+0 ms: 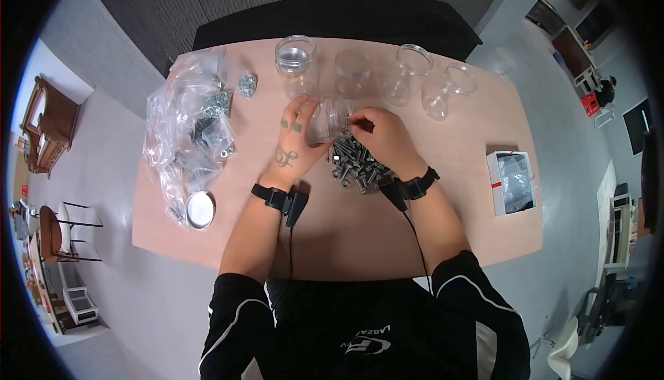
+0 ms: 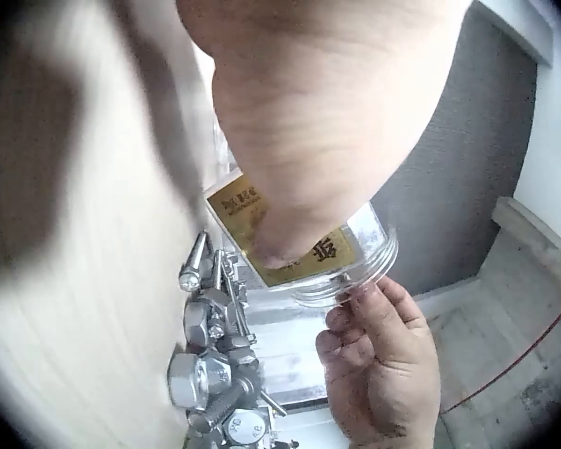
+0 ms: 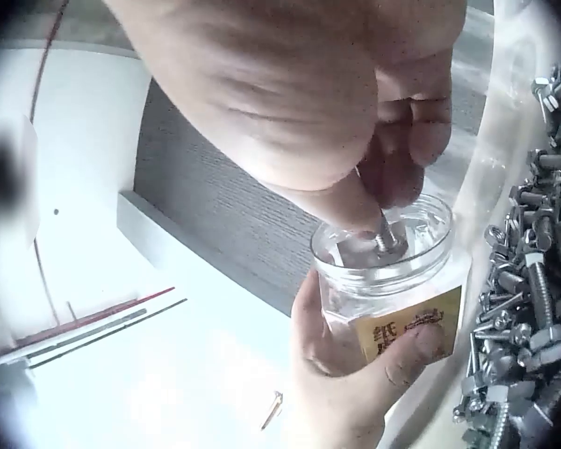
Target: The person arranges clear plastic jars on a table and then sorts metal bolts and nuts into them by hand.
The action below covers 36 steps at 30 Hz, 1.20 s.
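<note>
My left hand (image 1: 296, 148) grips a clear jar (image 1: 337, 117) with a gold label (image 3: 380, 335), thumb pressed across the label. The jar is tilted so its open mouth faces the right hand. At that mouth, the right hand (image 1: 389, 139) pinches a metal bolt (image 3: 385, 236) between thumb and fingers, the bolt's end inside the rim. A heap of loose bolts and nuts (image 1: 356, 165) lies on the table just below the jar, between both hands. The right hand's curled fingers partly cover the bolt.
Several clear jars (image 1: 353, 70) stand along the table's back. On the left lie clear plastic bags (image 1: 176, 127), some with hardware inside, plus a small bag of hardware (image 1: 247, 86) and a round white lid (image 1: 200, 210). At right sits an open white box (image 1: 513, 181) with plastic inside.
</note>
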Each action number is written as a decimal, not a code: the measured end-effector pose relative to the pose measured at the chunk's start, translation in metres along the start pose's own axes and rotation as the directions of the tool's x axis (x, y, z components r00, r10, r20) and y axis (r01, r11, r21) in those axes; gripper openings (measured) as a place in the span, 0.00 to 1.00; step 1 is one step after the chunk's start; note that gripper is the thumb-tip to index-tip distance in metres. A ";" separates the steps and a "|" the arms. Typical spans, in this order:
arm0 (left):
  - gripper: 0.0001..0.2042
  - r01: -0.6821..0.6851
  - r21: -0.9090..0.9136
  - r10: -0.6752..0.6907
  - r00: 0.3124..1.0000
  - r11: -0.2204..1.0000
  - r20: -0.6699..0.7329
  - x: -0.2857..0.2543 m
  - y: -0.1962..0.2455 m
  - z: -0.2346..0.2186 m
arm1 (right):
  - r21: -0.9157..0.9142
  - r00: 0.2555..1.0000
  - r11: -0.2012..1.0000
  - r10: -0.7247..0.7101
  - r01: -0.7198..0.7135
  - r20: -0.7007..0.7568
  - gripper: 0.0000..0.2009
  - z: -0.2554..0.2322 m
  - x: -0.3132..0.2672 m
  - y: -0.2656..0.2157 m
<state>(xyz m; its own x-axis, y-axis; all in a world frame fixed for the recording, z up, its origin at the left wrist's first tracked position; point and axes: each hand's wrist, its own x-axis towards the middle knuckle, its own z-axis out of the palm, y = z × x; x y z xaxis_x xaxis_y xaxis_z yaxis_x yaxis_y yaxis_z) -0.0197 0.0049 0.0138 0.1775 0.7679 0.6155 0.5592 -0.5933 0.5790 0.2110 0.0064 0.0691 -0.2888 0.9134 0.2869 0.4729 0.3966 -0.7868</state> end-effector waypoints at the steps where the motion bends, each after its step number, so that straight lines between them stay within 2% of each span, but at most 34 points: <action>1: 0.48 -0.010 0.006 0.010 1.000 1.000 -0.002 0.000 -0.001 0.000 | 0.028 1.000 0.999 0.017 -0.017 0.000 0.10 -0.002 -0.002 -0.002; 5: 0.46 -0.001 -0.010 0.001 1.000 1.000 0.002 0.001 0.001 0.005 | 0.026 0.993 0.993 0.115 -0.114 -0.030 0.10 -0.028 -0.008 -0.009; 7: 0.46 0.029 -0.037 -0.029 1.000 0.999 0.000 0.001 0.001 0.004 | -0.048 0.990 0.989 0.137 -0.138 -0.028 0.10 -0.049 -0.011 0.009; 9: 0.46 0.058 -0.055 -0.058 0.998 0.997 0.005 0.000 0.000 0.003 | -0.347 0.951 0.912 0.279 -0.220 0.130 0.13 -0.057 -0.013 0.018; 10: 0.46 0.042 -0.048 -0.042 0.999 0.998 -0.005 0.001 0.000 0.003 | -0.344 0.951 0.912 0.281 -0.224 0.127 0.13 -0.056 -0.014 0.028; 12: 0.46 0.021 -0.039 -0.021 1.000 0.999 -0.007 0.002 0.000 0.002 | -0.467 0.921 0.873 0.290 -0.141 0.262 0.15 -0.052 -0.017 0.049; 15: 0.47 0.056 -0.021 -0.056 0.998 0.998 0.010 0.002 0.001 0.002 | -0.481 0.910 0.860 0.323 -0.168 0.259 0.13 -0.046 -0.015 0.045; 19: 0.47 0.060 -0.026 -0.060 0.998 0.998 0.012 0.001 0.002 0.002 | -0.466 0.917 0.872 0.297 -0.147 0.267 0.13 -0.050 -0.014 0.043; 22: 0.47 0.084 -0.034 -0.083 0.996 0.996 0.036 0.002 0.005 0.000 | -0.381 0.953 0.917 0.214 -0.119 0.216 0.13 -0.053 -0.013 0.036; 24: 0.47 0.110 -0.049 -0.107 0.993 0.993 0.058 0.000 0.005 0.000 | -0.113 0.972 0.973 0.214 -0.203 0.096 0.12 -0.051 -0.012 0.018; 27: 0.49 0.053 0.027 -0.055 0.995 0.998 0.079 0.001 0.002 0.001 | -0.022 0.988 0.990 0.140 -0.138 0.061 0.12 -0.038 -0.011 0.016; 31: 0.47 0.009 0.014 -0.010 0.996 1.000 0.089 0.002 0.006 -0.001 | -0.001 0.983 0.988 0.152 -0.153 0.105 0.12 -0.019 -0.012 0.004; 36: 0.47 -0.024 0.005 0.024 0.996 1.000 0.087 0.003 0.009 -0.003 | 0.018 0.983 0.990 0.137 -0.140 0.122 0.13 -0.007 -0.012 0.012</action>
<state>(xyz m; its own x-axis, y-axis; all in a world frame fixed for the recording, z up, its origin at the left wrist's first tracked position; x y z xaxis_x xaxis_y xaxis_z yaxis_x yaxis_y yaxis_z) -0.0170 0.0016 0.0227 0.2607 0.7716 0.5802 0.5589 -0.6106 0.5610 0.2255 0.0010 0.0601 -0.3206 0.9411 0.1077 0.4933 0.2630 -0.8291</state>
